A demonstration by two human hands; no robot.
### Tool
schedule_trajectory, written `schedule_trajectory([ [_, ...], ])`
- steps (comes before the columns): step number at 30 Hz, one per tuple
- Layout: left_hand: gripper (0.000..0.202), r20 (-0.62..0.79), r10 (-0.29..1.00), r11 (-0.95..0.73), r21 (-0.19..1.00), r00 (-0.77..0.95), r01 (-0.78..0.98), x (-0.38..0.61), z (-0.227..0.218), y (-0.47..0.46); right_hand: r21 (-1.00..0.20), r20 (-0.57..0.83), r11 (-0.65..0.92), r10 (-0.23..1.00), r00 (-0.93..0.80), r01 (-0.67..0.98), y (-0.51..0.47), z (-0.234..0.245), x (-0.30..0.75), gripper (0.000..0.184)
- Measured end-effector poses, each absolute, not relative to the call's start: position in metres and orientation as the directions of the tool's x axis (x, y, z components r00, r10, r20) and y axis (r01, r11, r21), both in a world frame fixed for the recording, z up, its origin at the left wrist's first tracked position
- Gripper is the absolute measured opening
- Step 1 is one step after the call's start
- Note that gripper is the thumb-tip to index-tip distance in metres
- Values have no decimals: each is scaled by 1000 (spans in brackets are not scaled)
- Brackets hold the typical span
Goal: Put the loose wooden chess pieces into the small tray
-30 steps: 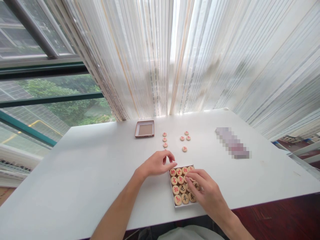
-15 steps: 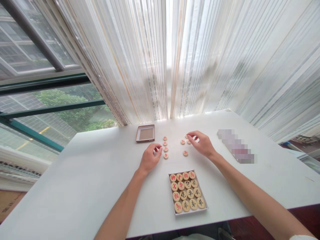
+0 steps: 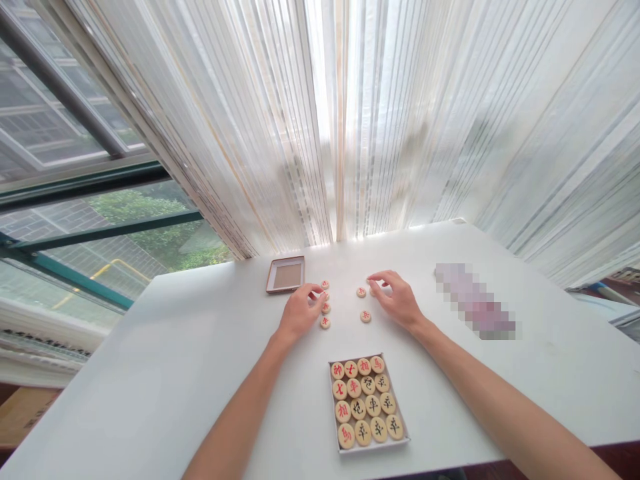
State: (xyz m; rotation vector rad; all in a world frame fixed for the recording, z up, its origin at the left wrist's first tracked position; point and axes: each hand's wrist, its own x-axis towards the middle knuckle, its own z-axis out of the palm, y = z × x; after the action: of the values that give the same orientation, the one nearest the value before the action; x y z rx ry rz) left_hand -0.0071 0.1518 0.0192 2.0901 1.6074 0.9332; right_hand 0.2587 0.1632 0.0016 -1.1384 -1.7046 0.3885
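Round wooden xiangqi pieces with red characters lie in two groups on the white table. My left hand is beside the left column, its thumb and forefinger closed about the second piece from the far end and partly hiding it. Nearer me in that column sit a third piece and a fourth. At the right group, my right hand has thumb and forefinger pinched at a far piece, mostly covered by the fingers. Two uncovered pieces, one farther and one nearer, lie left of it.
A shallow box full of red and black xiangqi pieces stands near the table's front edge. Its lid lies open side up at the back left. A blurred-out flat item is on the right. Curtains hang behind the table.
My left hand has moved slightly right and away from me, onto the second piece of the column. My right hand stays at the far right pieces. The view has shifted a little.
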Motion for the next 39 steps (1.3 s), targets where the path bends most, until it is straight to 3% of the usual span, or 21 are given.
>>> schedule_trajectory([
  [9,22,158,984,-142,403,84,904,8,27,166,-722,546,484,837,-23,495,163,1,259,20],
  [14,18,134,987,-127,347,84,929,15,31,165,-722,535,463,845,-11,514,162,4,259,20],
  [20,14,110,993,-82,414,40,907,15,37,166,-714,545,470,838,-9,519,162,6,259,22],
  [25,13,265,929,-369,603,260,707,23,53,157,-756,515,445,857,19,480,153,12,255,21],
  [28,16,364,862,-506,653,353,564,32,62,148,-830,454,433,891,-26,352,143,16,250,23],
  [33,18,426,813,-579,666,397,470,44,61,140,-951,302,309,933,-197,7,135,18,240,26],
  [39,11,424,774,-625,628,470,464,48,58,137,-974,225,212,952,-209,-82,134,19,237,30],
])
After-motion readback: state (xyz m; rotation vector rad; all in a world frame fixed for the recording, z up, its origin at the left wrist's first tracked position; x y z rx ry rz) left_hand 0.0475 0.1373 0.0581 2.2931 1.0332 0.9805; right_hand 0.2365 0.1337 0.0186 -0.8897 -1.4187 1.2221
